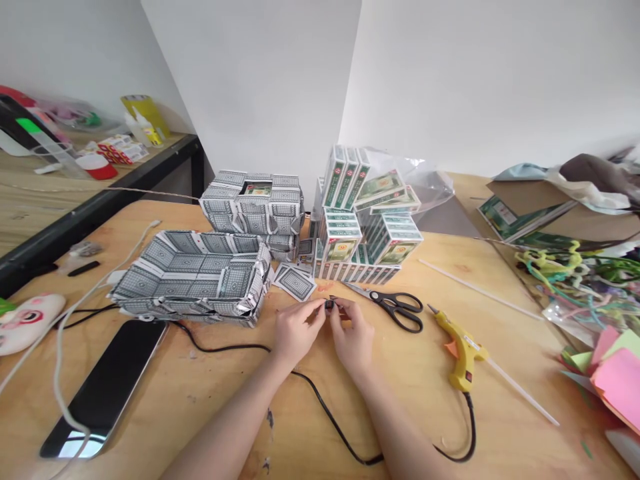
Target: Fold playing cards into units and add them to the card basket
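My left hand (pixel 300 328) and my right hand (pixel 351 333) meet at the middle of the table. Between their fingertips they pinch a small dark piece (pixel 329 304), too small to name. Just beyond the fingers lie a few loose playing cards (pixel 296 283), backs up. An open box made of playing cards (pixel 195 273) stands to the left of my hands. Scissors with black handles (pixel 400 303) rest to the right, slightly open. Further right, a yellow hot glue gun (pixel 464 353) lies on its side with a glue stick in its back.
Behind are a closed card-covered block (pixel 250 200) and stacked card packs (pixel 345 233). A phone (pixel 110 387) lies at left, crossed by a white cable (pixel 63 353). A black cord (pixel 320 393) runs under my forearms. At right are a loose glue stick (pixel 480 288) and sticky notes (pixel 617 373).
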{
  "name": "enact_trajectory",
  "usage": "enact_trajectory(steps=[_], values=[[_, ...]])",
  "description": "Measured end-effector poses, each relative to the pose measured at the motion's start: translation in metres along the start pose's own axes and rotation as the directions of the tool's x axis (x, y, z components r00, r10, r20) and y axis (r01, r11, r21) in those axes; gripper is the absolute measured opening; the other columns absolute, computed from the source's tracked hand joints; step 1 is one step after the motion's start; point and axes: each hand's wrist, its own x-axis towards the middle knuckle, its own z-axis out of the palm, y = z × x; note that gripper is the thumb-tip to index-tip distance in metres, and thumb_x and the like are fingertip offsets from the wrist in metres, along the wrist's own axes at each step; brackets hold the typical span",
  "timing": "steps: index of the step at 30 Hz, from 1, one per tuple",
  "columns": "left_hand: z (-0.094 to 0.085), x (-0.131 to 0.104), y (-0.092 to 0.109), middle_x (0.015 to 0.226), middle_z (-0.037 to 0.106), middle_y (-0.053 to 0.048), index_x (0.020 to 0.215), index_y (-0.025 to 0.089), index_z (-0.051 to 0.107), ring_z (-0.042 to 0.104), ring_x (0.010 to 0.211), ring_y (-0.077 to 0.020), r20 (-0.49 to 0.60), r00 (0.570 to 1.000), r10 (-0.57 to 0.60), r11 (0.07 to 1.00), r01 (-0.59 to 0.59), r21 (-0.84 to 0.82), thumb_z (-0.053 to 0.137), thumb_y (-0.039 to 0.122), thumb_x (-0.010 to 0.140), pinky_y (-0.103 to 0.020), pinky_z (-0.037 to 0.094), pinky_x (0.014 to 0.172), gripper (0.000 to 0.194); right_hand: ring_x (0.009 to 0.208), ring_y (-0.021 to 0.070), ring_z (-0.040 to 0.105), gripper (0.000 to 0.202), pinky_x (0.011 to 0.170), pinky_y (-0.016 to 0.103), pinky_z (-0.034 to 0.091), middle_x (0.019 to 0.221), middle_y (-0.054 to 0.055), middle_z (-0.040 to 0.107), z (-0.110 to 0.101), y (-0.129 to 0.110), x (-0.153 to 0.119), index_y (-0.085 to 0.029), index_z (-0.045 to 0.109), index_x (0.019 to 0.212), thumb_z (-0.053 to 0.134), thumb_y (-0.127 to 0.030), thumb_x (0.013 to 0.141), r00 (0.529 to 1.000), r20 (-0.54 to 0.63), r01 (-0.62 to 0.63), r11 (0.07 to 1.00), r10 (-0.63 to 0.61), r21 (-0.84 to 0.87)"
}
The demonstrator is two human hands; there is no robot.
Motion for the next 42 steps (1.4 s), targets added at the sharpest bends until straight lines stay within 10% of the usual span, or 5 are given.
enact_trajectory(steps=[21,42], values=[[-0.0004,0.0015,0.0020,0.072,0.070,0.000,0.073,0.020,0.064,0.064,0.065,-0.0123,-0.021,0.988,-0.155,0.988,0.155,-0.025,0.059,0.028,0.074,-0.021,0.047,0.061,0.010,0.068,0.0157,0.065,0.021,0.057,0.025,0.049,0.081,0.002,0.068,0.0032,0.0009,-0.0012,-0.021,0.056,0.094,0.043,-0.024,0.078,0.999,0.030,0.043,0.999,-0.043,-0.022],[0.0030,-0.0023,0.0026,0.077,0.071,-0.001,0.087,0.021,0.067,0.065,0.061,-0.0131,0.001,0.997,-0.072,0.996,0.072,0.044,0.054,0.022,0.075,-0.022,0.049,0.059,0.018,0.074,0.0164,0.066,0.019,0.066,0.028,0.050,0.085,0.004,0.068,-0.0003,0.0021,0.0037,-0.021,0.054,0.094,0.038,-0.025,0.084,0.998,0.050,-0.042,0.995,0.038,0.092]])
